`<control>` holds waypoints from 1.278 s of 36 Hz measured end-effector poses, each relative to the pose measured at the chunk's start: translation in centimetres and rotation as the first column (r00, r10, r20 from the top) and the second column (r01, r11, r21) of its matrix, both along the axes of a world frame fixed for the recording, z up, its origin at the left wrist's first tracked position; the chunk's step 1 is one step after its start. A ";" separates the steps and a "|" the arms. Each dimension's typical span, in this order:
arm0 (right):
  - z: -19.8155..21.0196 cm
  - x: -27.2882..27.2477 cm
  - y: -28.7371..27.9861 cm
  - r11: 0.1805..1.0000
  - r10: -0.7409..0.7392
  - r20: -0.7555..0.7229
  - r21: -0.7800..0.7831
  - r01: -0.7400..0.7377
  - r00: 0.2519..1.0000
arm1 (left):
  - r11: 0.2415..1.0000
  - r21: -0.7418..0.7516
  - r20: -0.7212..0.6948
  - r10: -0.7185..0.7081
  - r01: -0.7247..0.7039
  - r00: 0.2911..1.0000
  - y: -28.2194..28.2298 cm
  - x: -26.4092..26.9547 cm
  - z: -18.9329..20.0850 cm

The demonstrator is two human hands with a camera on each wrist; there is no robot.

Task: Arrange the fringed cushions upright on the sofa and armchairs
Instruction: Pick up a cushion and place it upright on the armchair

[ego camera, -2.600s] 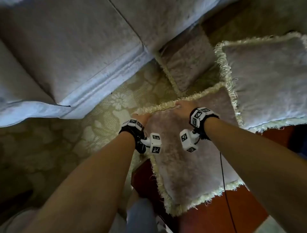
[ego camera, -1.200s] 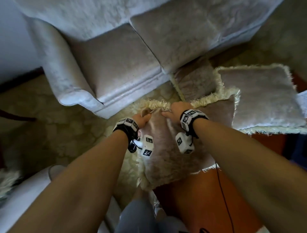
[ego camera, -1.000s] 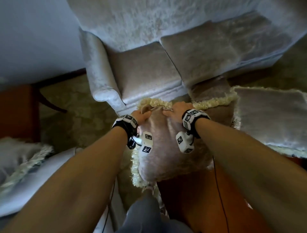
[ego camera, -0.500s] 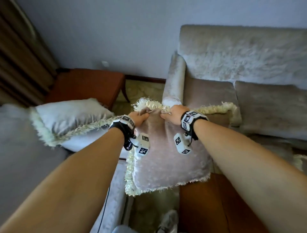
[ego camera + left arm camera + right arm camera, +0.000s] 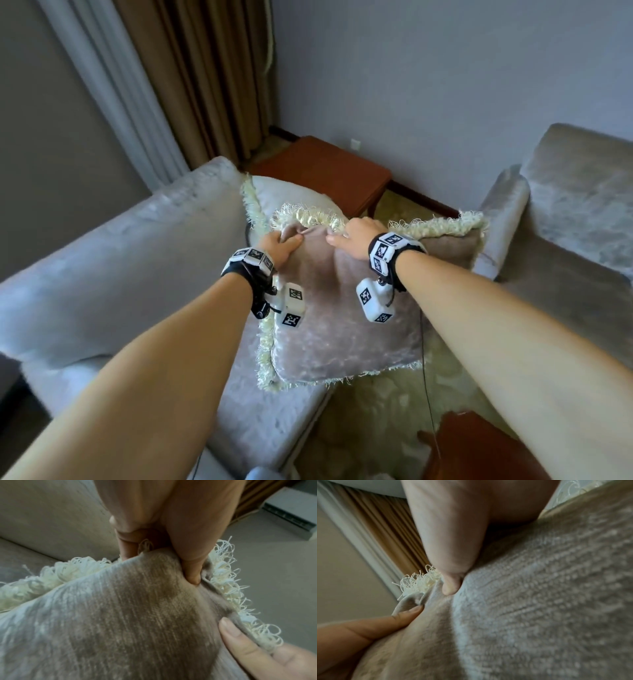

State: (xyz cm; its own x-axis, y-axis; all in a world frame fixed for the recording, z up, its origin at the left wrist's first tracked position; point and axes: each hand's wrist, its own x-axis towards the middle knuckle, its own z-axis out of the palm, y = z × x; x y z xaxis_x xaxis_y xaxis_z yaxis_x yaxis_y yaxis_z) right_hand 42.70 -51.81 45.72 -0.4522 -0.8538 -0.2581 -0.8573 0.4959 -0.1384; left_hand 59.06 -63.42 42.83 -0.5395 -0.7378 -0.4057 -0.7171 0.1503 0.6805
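Head view shows us holding one fringed cushion (image 5: 346,329) up in the air by its top edge, so it hangs roughly upright with its broad taupe face towards us. Its fringed top edge runs from left to right and rises slightly towards the right corner, while the bottom edge hangs over the front corner of the pale armchair (image 5: 102,274) on our left and the patterned carpet (image 5: 376,421). The cushion is close to square, so we cannot name a clear long axis.

Our left hand (image 5: 279,246) grips the top edge near the left corner; the left wrist view shows the thumb (image 5: 190,561) pressed into the fabric from the front and the fingers curled behind the fringe. Our right hand (image 5: 356,236) pinches the same edge just beside it, thumb (image 5: 452,582) on the front face and the other fingers folded over the far side. Both forearms reach forward, nearly parallel, with the wrists close together and the fabric bunched between the two grips.

A second fringed cushion (image 5: 291,195) leans in the far corner of the armchair, right behind the one we hold. Further back stands a wooden side table (image 5: 329,168), brown curtains (image 5: 205,85) hang in the corner, and the sofa (image 5: 568,219) sits to our right.
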 end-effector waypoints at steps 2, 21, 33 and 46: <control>0.3 2.7 -2.5 0.997 0.071 -0.007 0.004 -0.071 0.997 | 0.998 0.009 -0.024 0.059 -0.059 0.998 -1.8 3.2 -0.1; -4.0 17.6 -17.1 0.915 0.401 0.102 -0.009 -0.402 0.910 | 0.848 0.018 -0.055 0.530 -0.530 0.846 -8.7 21.0 -3.7; -9.2 19.8 -21.9 0.809 0.573 0.199 0.022 -0.588 0.795 | 0.672 0.034 -0.003 0.740 -0.739 0.673 -7.9 23.0 -7.7; -14.6 23.6 -29.4 0.690 0.675 0.174 0.196 -0.697 0.717 | 0.565 0.128 0.046 0.817 -0.815 0.574 -12.9 26.0 -15.6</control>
State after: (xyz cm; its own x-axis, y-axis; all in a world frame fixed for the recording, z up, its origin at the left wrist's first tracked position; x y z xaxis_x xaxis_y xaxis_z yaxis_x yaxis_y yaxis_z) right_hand 66.29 -81.25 31.13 0.2674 -0.8266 -0.4951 -0.9620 -0.1999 -0.1858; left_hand 85.03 -76.32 27.24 0.2591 -0.8132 -0.5211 -0.4805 -0.5766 0.6608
